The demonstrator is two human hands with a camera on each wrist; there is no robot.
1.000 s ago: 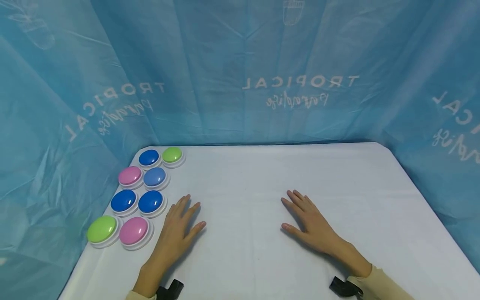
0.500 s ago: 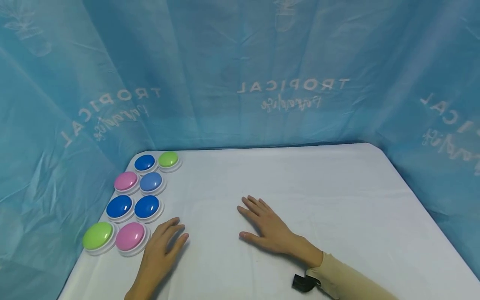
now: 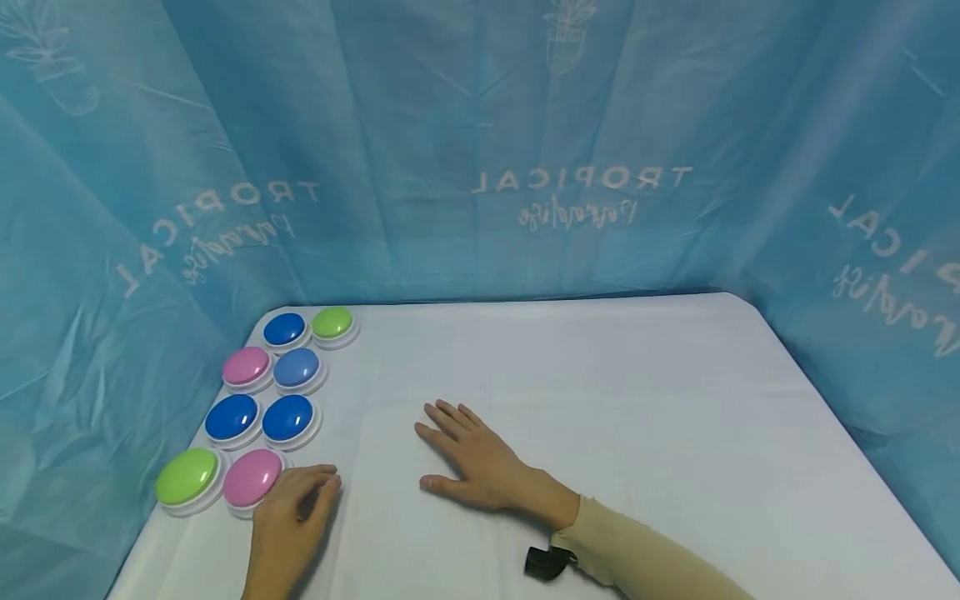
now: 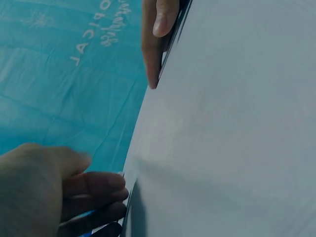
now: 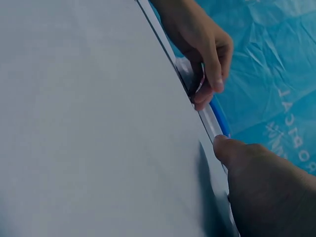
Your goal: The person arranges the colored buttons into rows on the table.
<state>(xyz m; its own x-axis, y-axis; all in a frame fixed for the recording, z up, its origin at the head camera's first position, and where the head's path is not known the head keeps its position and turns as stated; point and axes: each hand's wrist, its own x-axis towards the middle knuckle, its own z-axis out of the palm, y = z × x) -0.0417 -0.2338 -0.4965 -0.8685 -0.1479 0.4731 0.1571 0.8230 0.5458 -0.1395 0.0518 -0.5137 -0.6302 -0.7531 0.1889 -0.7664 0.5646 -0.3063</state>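
My left hand point(image 3: 288, 517) is at the right side of the front pink button point(image 3: 252, 477), hiding part of its white base. Its fingers are loosely bent with the thumb near the index finger, and nothing shows between them. Whether they touch the button I cannot tell. To the right, my right hand point(image 3: 483, 467) is low over the white table point(image 3: 600, 375), fingers extended and spread, holding nothing. In the right wrist view, the left hand point(image 5: 200, 42) hangs fingers down near a blue dome point(image 5: 219, 116).
Round dome buttons stand in two columns along the table's left edge: a green button point(image 3: 187, 477), a dark blue one point(image 3: 288, 417), a lighter blue one point(image 3: 296, 367), a second pink one point(image 3: 246, 366) and several others. A blue curtain point(image 3: 420, 125) hangs around the table.
My left hand has come back toward the front pink button, its spread fingers now bending. My right hand has moved left across the table, still spread. The view has shifted slightly.
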